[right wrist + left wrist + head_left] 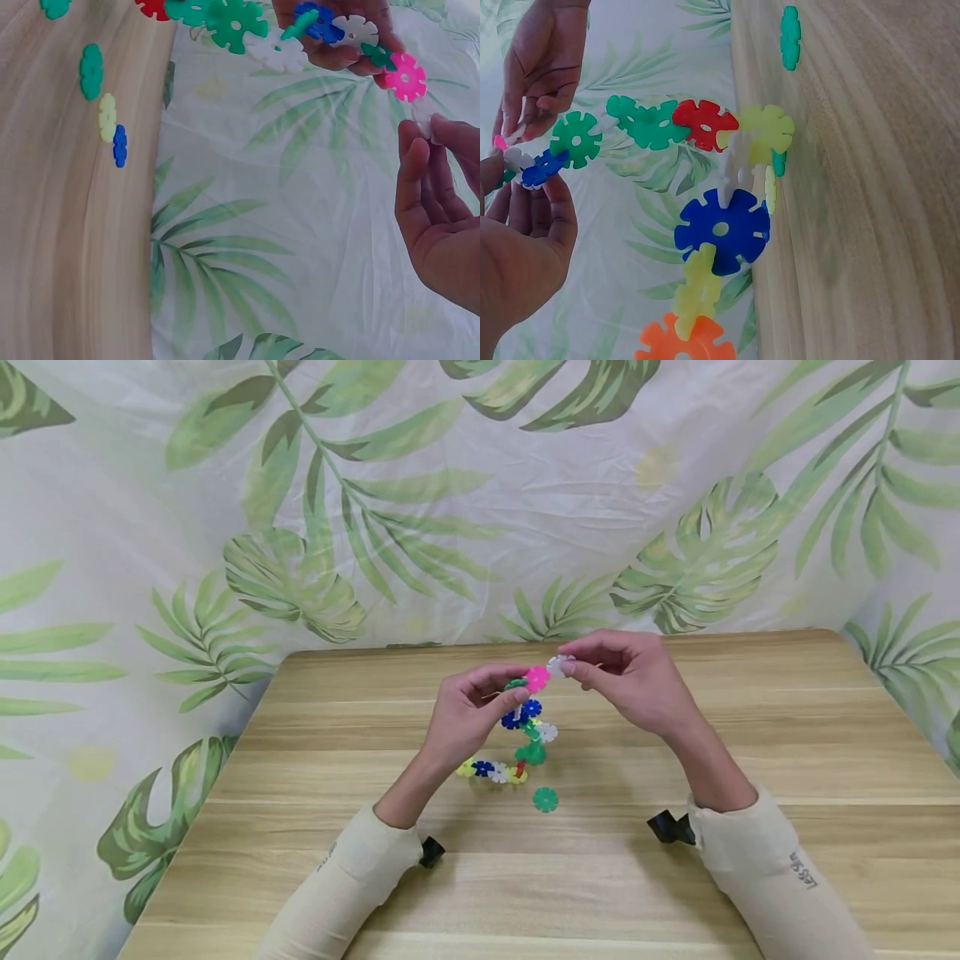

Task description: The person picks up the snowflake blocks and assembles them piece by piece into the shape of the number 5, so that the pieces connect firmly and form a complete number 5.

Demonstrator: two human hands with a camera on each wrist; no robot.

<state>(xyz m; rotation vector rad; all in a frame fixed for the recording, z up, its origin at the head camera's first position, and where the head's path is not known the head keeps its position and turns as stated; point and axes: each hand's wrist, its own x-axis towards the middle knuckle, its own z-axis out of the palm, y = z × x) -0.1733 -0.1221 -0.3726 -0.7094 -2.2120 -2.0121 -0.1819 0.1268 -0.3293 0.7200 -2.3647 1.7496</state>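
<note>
My left hand [467, 714] grips a chain of notched plastic snowflake discs near its upper end, by a dark green disc [515, 684]. Beyond those fingers a pink disc [406, 77] projects toward my right hand [637, 683]. Thumb and fingers of the right hand pinch a white disc [556, 667] right at the pink one's edge. From the left hand the chain hangs down past blue, white and green pieces. The left wrist view shows it continuing through a red disc [705, 125], a yellow disc [772, 133] and a large blue disc [731, 225] to an orange disc [676, 339].
A loose green disc [545, 799] lies on the wooden table [570, 885], in front of the chain. Other loose discs, a yellow one [108, 118] and a blue one [120, 146], show in the right wrist view. A leaf-patterned cloth [555, 485] hangs behind the table.
</note>
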